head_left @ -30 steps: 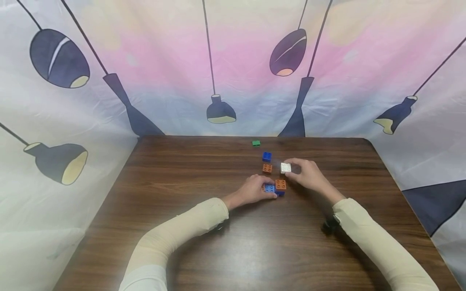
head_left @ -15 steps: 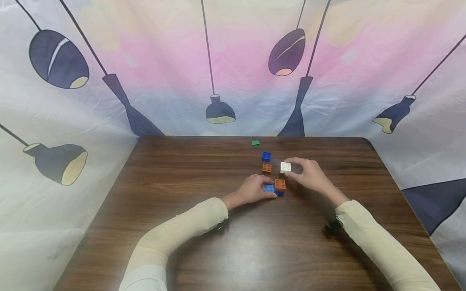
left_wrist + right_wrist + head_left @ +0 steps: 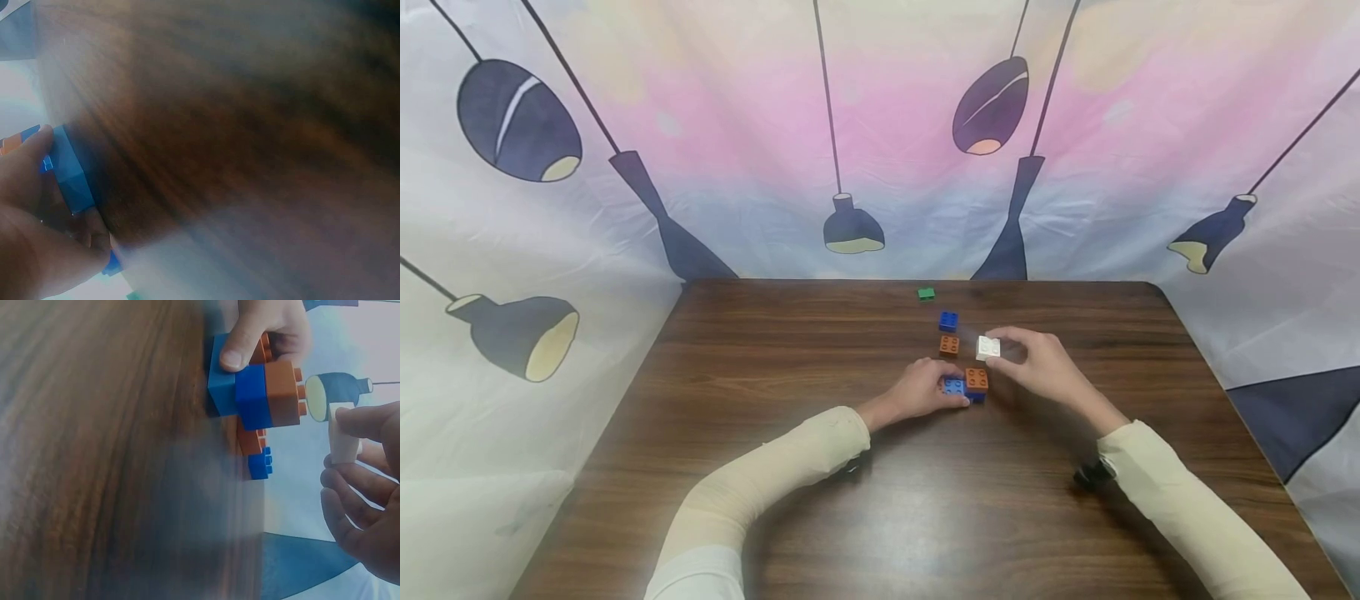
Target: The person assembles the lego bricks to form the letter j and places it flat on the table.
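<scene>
My left hand grips a light blue brick low on the table, thumb along its near side. Joined onto that brick are a dark blue brick and, on top of it, an orange brick. A bit of another orange brick shows by the left fingers, mostly hidden. Between thumb and fingers, my right hand pinches a white brick. The right wrist view has this white brick raised off the table, apart from the stack.
Behind the stack on the brown wooden table stand a loose orange brick and a loose dark blue brick. Farther back, near the table's far edge, lies a small green brick. A printed curtain hangs behind the table.
The right wrist has drifted slightly right and nearer the person, and the white brick has turned a little in its fingers. The left hand and the stack look the same.
</scene>
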`<state>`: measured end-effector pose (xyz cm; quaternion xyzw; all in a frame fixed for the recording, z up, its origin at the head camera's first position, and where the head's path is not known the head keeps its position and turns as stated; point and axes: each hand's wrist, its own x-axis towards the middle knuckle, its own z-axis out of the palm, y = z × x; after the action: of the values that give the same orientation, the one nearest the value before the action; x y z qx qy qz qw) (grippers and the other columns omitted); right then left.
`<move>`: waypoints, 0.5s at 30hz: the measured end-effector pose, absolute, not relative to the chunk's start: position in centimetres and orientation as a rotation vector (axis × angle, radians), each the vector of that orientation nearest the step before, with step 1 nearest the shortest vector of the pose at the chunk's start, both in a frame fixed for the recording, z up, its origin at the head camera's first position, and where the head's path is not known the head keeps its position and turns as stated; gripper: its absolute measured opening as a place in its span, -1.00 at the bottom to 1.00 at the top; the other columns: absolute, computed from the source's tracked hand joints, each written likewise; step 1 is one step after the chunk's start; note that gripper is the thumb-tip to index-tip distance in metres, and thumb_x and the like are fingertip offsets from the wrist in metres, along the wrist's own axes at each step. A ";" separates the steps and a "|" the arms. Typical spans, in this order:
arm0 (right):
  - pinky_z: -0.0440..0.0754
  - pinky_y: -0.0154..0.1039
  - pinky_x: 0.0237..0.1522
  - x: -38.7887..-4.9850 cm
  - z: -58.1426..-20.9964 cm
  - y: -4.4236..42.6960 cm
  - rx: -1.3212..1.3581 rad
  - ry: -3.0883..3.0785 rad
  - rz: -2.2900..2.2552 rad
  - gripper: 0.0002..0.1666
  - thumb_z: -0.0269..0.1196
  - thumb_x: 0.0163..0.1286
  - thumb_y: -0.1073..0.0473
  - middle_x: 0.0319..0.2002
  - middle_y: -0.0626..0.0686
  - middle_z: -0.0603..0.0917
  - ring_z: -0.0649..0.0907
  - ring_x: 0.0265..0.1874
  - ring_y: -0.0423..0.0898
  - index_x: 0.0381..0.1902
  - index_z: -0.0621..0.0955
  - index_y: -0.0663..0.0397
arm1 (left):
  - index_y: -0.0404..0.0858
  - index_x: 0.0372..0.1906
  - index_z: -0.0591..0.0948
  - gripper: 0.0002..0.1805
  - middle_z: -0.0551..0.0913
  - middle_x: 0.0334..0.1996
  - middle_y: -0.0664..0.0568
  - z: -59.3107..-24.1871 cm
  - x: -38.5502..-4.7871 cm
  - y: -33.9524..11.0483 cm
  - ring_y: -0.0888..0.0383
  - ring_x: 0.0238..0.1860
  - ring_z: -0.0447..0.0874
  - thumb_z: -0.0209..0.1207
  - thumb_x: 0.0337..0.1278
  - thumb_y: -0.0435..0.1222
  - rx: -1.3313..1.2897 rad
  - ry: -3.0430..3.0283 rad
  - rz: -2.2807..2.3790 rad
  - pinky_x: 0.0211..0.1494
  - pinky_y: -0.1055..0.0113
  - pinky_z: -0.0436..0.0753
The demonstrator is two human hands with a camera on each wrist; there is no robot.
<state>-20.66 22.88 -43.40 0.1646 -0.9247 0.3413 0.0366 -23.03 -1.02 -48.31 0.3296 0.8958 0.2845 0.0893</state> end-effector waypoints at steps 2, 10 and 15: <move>0.65 -0.07 -0.20 -20.4 -43.3 22.8 0.507 -2.845 1.043 -0.54 0.42 0.37 0.02 -0.06 0.07 0.76 0.71 -0.18 -0.04 0.19 0.66 -0.03 | -0.22 0.17 0.69 -0.45 0.76 -0.07 0.08 -48.3 -23.0 -1.0 0.29 -0.25 0.55 0.41 0.19 0.02 0.979 2.663 0.852 -0.16 0.44 0.51; 0.62 -0.11 -0.21 -19.5 -43.4 22.5 0.565 -2.839 1.061 -0.53 0.42 0.37 0.00 -0.07 0.07 0.77 0.68 -0.22 -0.08 0.18 0.67 -0.01 | -0.24 0.15 0.70 -0.46 0.77 -0.13 0.09 -48.2 -23.0 -1.0 0.29 -0.31 0.54 0.42 0.19 0.01 1.002 2.677 0.847 -0.23 0.46 0.50; 0.65 -0.11 -0.22 -19.1 -43.7 22.3 0.583 -2.842 1.059 -0.53 0.42 0.37 0.00 -0.07 0.06 0.77 0.69 -0.24 -0.09 0.19 0.67 -0.01 | -0.23 0.16 0.70 -0.45 0.77 -0.06 0.07 -48.2 -23.0 -1.0 0.28 -0.24 0.56 0.41 0.19 0.02 0.989 2.678 0.838 -0.15 0.42 0.51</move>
<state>-19.14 22.31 -43.66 0.1886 -0.9199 0.3428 0.0264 -22.98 -1.00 -48.23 0.3313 0.8970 0.2805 0.0831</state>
